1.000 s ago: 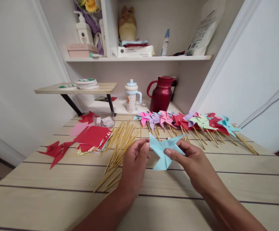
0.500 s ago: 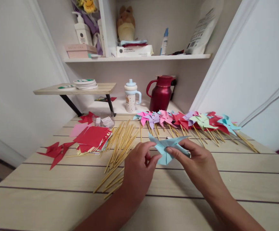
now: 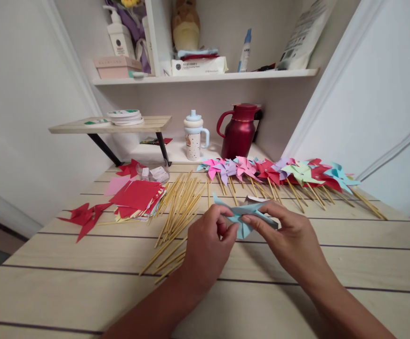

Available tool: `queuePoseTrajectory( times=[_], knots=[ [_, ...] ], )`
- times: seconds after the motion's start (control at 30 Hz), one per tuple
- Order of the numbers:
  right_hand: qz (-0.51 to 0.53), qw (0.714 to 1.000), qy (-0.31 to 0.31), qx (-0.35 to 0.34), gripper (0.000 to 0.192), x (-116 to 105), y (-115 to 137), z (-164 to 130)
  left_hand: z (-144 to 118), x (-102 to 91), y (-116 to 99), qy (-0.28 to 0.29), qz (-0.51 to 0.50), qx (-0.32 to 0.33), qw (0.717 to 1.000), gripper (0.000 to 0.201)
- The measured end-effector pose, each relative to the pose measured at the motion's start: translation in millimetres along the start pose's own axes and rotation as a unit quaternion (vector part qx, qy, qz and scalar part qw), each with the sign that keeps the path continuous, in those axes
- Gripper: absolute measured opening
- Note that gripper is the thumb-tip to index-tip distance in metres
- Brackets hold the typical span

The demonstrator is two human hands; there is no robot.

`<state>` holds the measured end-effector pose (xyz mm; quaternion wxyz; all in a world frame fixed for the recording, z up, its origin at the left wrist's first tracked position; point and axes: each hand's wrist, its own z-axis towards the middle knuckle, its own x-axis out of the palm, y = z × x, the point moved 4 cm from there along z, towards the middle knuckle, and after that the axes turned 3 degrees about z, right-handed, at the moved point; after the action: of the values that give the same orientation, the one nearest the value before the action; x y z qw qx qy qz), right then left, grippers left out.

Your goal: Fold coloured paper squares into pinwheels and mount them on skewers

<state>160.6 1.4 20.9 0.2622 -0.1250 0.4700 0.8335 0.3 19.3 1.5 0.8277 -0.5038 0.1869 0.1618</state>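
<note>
A light blue paper pinwheel [image 3: 244, 219] is pinched between both hands just above the wooden table [image 3: 296, 268]. My left hand [image 3: 205, 245] grips its left side with thumb and fingers, and one blue tip sticks out above that hand. My right hand [image 3: 289, 240] holds its right side, fingers curled over the folded points. The paper is bent inward, so much of it is hidden by my fingers. A loose pile of bamboo sticks [image 3: 178, 207] lies just left of my left hand.
A row of finished coloured pinwheels on sticks [image 3: 278, 176] lies across the back right. A stack of red paper squares [image 3: 137, 197] and red folded pieces [image 3: 84, 216] sit at left. A red jug [image 3: 239, 132], a cup [image 3: 194, 139] and a small raised shelf [image 3: 120, 127] stand behind.
The flat blue pinwheel shape has been folded inward and bunched between both hands, and its lower point is no longer spread out. The hands have drawn closer together.
</note>
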Motion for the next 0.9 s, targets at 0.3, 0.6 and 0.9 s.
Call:
queuePoseTrajectory(
  times=[0.3,0.6,0.9],
  knots=[
    [0.001,1.0,0.015,-0.018,0.016,4,0,-1,1,-0.2,-1,0.001,-0.048,-0.018,0.999,0.005],
    [0.001,1.0,0.019,-0.016,0.013,3,0,1,3,-0.6,1,0.019,-0.056,-0.046,0.997,0.01],
    [0.041,0.996,0.011,0.076,0.017,-1,-6,2,3,-21.9,-6,-0.044,-0.088,0.016,0.995,0.019]
  ],
)
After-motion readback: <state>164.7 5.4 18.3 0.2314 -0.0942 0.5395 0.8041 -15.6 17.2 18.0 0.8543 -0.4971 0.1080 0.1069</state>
